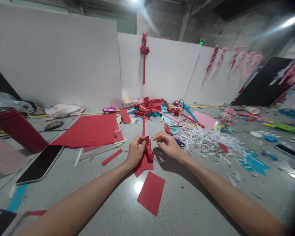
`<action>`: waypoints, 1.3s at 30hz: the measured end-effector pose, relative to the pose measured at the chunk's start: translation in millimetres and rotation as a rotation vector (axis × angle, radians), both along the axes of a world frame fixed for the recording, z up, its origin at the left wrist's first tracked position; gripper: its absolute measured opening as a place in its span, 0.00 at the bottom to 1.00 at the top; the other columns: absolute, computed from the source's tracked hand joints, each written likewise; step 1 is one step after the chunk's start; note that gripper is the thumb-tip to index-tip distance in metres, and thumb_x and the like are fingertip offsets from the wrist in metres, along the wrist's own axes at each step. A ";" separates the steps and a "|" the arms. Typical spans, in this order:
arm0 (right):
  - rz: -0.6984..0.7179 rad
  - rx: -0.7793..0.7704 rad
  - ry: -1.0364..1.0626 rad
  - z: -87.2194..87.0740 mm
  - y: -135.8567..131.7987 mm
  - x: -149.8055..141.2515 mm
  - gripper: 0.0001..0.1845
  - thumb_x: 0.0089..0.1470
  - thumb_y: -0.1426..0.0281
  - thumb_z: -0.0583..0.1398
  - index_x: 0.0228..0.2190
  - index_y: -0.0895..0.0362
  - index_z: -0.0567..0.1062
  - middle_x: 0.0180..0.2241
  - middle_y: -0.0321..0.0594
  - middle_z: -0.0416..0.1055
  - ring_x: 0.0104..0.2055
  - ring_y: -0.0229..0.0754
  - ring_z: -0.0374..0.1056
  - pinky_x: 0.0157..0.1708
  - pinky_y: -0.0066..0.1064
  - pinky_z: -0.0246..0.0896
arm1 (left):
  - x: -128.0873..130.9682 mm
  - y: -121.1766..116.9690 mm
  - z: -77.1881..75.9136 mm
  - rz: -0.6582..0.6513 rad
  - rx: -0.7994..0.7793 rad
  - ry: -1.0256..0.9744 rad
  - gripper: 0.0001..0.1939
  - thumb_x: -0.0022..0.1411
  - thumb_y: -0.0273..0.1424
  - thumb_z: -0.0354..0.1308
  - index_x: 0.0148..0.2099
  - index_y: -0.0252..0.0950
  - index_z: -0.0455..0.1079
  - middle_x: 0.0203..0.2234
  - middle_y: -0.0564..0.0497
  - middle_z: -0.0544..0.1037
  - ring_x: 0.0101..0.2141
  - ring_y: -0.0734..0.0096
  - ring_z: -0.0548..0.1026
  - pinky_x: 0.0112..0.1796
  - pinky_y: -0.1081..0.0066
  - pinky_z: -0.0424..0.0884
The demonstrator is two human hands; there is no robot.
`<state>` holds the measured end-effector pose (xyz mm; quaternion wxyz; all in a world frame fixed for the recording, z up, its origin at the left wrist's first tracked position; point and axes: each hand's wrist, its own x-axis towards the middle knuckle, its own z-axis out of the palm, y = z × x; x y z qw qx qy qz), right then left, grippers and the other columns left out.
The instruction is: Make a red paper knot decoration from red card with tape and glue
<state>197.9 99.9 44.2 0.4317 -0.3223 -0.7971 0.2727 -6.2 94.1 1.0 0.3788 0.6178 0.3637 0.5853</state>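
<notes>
A left hand (135, 152) pinches folded, curled red paper (149, 153) between thumb and fingers, with a thin, straight red stem (144, 124) running beyond the grip. The right hand (169, 145) bends its fingers just beside; whether that grip grasps anything cannot be told. Under it lies a clear tape roll (160, 155). Nearer than the grip, 1 flat red sheet (151, 194) lies alone; to the left are a narrow red strip (112, 157), larger red sheets (93, 131), a black-screened phone (41, 165) and a red cylindrical bottle (18, 127), contents hidden. Pale markings on a purple tube (109, 110), beyond and left, are too small to read, as is a green lit sign (201, 43) far beyond. Right of the grip, curly white paper shreds (186, 133) surround another tape roll (203, 144).
</notes>
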 end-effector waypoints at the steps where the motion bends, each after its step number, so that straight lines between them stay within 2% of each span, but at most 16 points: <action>1: 0.020 0.029 -0.059 1.0 -0.9 0.4 0.17 0.54 0.81 0.57 0.42 0.54 0.77 0.43 0.41 0.72 0.43 0.43 0.70 0.45 0.35 0.66 | -0.2 0.6 -0.2 0.004 -0.007 0.003 0.10 0.69 0.39 0.58 0.43 0.37 0.72 0.39 0.46 0.83 0.42 0.62 0.81 0.44 0.66 0.72; 4: 0.116 0.074 -0.209 2.6 -6.7 -1.1 0.22 0.52 0.84 0.56 0.45 0.53 0.75 0.46 0.42 0.69 0.43 0.42 0.68 0.45 0.35 0.66 | -0.8 2.9 -1.7 -0.004 -0.030 -0.003 0.10 0.70 0.39 0.57 0.44 0.37 0.72 0.39 0.46 0.83 0.42 0.62 0.81 0.44 0.67 0.72; 7: 0.188 0.100 -0.299 -0.5 -12.0 -4.8 0.20 0.53 0.84 0.58 0.45 0.53 0.73 0.48 0.43 0.68 0.48 0.44 0.68 0.49 0.36 0.66 | -1.2 5.4 -3.9 0.015 -0.047 -0.009 0.10 0.69 0.39 0.58 0.43 0.37 0.72 0.38 0.47 0.83 0.40 0.63 0.81 0.42 0.68 0.72; 12: 0.199 0.127 -0.350 -9.5 -14.7 -8.2 0.17 0.55 0.81 0.62 0.44 0.53 0.72 0.47 0.43 0.69 0.50 0.45 0.68 0.51 0.37 0.66 | -1.9 9.3 -6.9 0.048 -0.075 -0.011 0.09 0.68 0.37 0.59 0.42 0.37 0.72 0.36 0.47 0.83 0.38 0.63 0.81 0.40 0.69 0.72; 18: 0.220 0.143 -0.356 -9.9 -16.9 -7.5 0.18 0.57 0.74 0.66 0.48 0.53 0.73 0.48 0.45 0.71 0.50 0.46 0.69 0.52 0.38 0.67 | -2.0 10.2 -7.1 0.059 -0.077 -0.011 0.09 0.67 0.37 0.59 0.42 0.36 0.71 0.35 0.47 0.83 0.37 0.64 0.81 0.40 0.69 0.72; 23: 0.195 0.169 -0.328 -17.8 -10.4 -5.8 0.10 0.62 0.70 0.64 0.46 0.53 0.75 0.43 0.44 0.74 0.43 0.45 0.71 0.46 0.36 0.68 | -1.4 7.4 -3.3 0.054 -0.084 -0.003 0.08 0.68 0.36 0.59 0.42 0.36 0.71 0.35 0.47 0.83 0.38 0.63 0.82 0.39 0.69 0.73; 28: 0.138 0.184 -0.260 -25.4 -3.8 -4.6 0.10 0.63 0.68 0.63 0.47 0.54 0.75 0.45 0.45 0.75 0.45 0.45 0.72 0.46 0.37 0.69 | -0.9 3.8 -1.3 -0.020 -0.121 -0.036 0.13 0.67 0.36 0.60 0.51 0.37 0.70 0.34 0.47 0.85 0.37 0.63 0.83 0.39 0.68 0.74; 34: 0.087 0.160 -0.215 -29.9 -5.9 -6.5 0.11 0.65 0.68 0.60 0.49 0.54 0.75 0.45 0.45 0.76 0.44 0.44 0.73 0.46 0.37 0.69 | -0.5 7.3 -3.9 -0.013 -0.142 -0.048 0.12 0.63 0.34 0.62 0.48 0.35 0.72 0.32 0.46 0.85 0.35 0.63 0.84 0.35 0.70 0.75; 39: 0.096 0.285 -0.220 -28.5 -10.0 -9.6 0.10 0.68 0.69 0.57 0.48 0.52 0.75 0.42 0.45 0.75 0.45 0.45 0.72 0.47 0.38 0.69 | -0.1 9.1 -3.9 -0.046 -0.186 -0.131 0.14 0.61 0.34 0.64 0.47 0.34 0.72 0.34 0.44 0.85 0.38 0.60 0.84 0.35 0.69 0.76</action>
